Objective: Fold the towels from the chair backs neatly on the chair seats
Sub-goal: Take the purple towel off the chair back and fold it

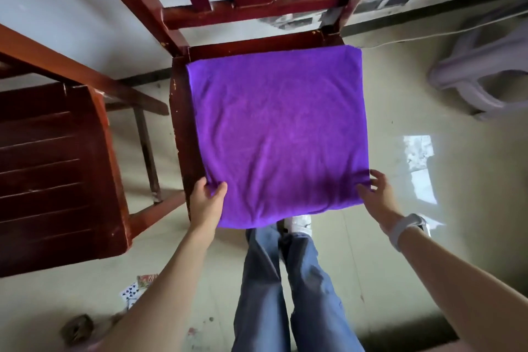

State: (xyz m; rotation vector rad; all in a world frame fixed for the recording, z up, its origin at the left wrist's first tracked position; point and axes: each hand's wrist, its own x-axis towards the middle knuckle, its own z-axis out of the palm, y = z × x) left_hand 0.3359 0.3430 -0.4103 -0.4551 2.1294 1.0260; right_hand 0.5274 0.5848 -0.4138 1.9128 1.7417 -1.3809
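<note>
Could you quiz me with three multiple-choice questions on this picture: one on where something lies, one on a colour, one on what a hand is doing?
1. Where does the towel lie?
A. Over the chair back
B. Spread on the chair seat
C. On the floor

2. What colour is the towel?
A. Purple
B. Green
C. White

3. What is the left hand doing?
A. Hanging idle at the side
B. Resting flat on the chair back
C. Pinching the towel's near left corner

Answers:
1. B: the towel covers the chair seat, its near edge hanging over the front.
2. A: the cloth is bright purple all over.
3. C: the left hand has thumb and fingers closed on the near left corner, while the right hand holds the near right corner.
</note>
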